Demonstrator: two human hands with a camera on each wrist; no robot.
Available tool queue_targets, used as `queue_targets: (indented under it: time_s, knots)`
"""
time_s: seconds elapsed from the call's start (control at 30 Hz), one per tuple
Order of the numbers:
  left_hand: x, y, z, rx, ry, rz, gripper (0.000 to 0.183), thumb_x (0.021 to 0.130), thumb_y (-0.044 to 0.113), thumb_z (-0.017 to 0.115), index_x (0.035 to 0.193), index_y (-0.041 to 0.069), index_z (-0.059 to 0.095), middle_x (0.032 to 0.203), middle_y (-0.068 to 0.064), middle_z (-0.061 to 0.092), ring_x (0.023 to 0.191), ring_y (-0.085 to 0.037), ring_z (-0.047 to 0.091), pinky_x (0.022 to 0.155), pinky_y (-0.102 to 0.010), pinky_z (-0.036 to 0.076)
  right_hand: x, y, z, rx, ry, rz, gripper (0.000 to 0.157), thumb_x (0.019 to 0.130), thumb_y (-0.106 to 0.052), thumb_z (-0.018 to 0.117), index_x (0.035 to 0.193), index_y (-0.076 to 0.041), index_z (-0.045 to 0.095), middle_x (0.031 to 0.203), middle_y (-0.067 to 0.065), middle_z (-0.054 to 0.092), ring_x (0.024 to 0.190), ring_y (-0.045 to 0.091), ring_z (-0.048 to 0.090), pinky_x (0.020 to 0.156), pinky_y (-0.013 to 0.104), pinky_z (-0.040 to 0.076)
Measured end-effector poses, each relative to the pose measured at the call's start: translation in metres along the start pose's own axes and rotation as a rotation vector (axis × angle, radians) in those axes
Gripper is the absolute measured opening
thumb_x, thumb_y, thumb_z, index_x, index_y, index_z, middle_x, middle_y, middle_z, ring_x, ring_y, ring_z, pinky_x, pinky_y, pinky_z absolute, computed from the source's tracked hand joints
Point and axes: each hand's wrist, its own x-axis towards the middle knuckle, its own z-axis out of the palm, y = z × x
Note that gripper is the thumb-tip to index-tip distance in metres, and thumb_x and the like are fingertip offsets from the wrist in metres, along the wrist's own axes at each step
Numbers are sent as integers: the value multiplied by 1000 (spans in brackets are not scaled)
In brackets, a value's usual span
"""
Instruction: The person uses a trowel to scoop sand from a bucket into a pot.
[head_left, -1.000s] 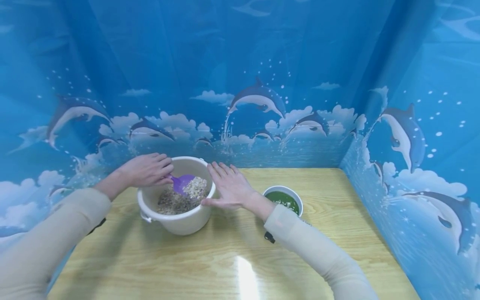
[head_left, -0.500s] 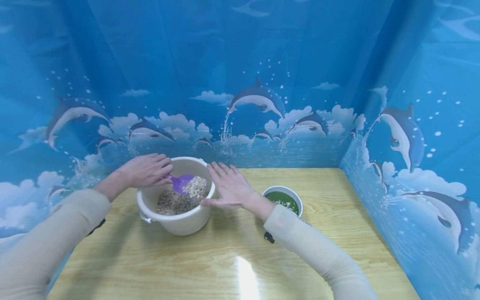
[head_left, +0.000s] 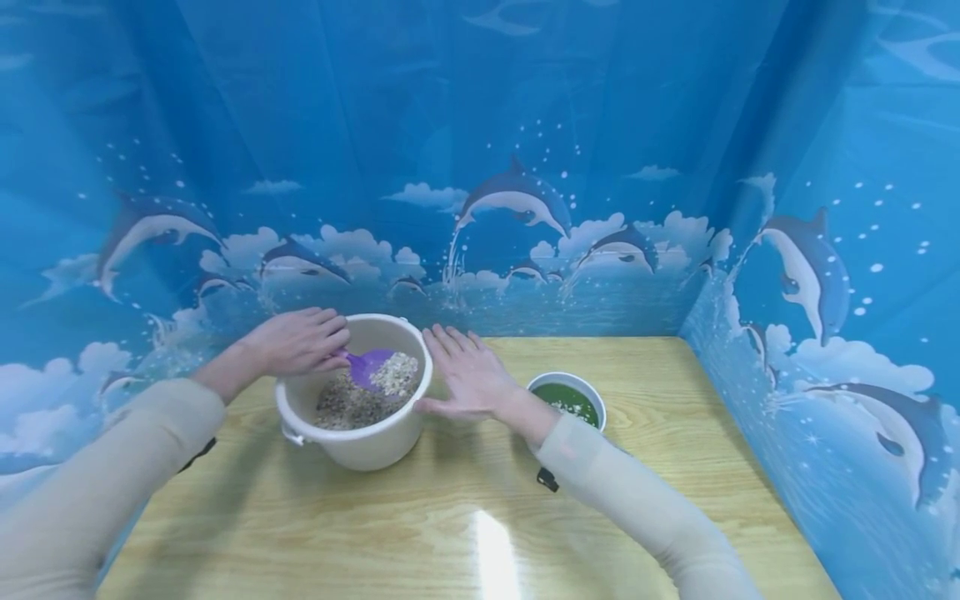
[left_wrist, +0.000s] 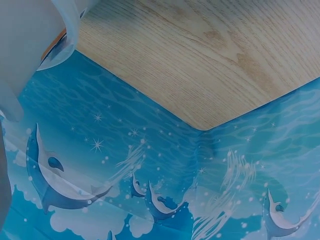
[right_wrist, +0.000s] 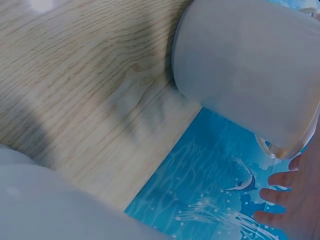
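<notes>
A white bucket stands upright on the table, with a greyish-brown flaky grain mix inside. My left hand grips the handle of a purple scoop over the bucket's mouth. Pale flakes that look like oats lie heaped on the scoop's front. My right hand is spread flat at the bucket's right rim, fingers straight; whether it touches the rim is unclear. In the right wrist view the bucket appears on its side, with my right fingers near its rim. The left wrist view does not clearly show the scoop.
Behind my right forearm sits a white bowl, green inside, with scattered pale flakes. The wood-grain table is bounded at the back and sides by blue dolphin-print curtains. A white curved shape fills the right wrist view's lower left.
My right hand has shifted slightly to the right, off its overlap with the bucket rim. The scoop and left hand have moved a little to the right; the bucket looks almost still.
</notes>
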Motion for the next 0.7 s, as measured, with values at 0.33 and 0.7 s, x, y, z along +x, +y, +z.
queue_targets:
  time_s: [0.33, 0.7]
  knots:
    - [9, 1, -4, -1, 43, 31, 34, 105, 48, 58, 94, 17, 52, 93, -3, 57, 84, -18, 52, 78, -35, 53, -15, 13, -1, -13, 36, -12, 125, 82, -101, 9, 170, -13, 10, 177, 17, 18, 163, 38, 25, 131, 59, 23]
    - [21, 2, -7, -23, 61, 43, 36, 108, 50, 52, 93, 17, 51, 89, -1, 52, 82, -16, 48, 76, -34, 51, -41, 33, -3, 1, 74, -2, 113, 90, -93, 31, 170, -14, 15, 176, 18, 20, 161, 40, 30, 129, 59, 28]
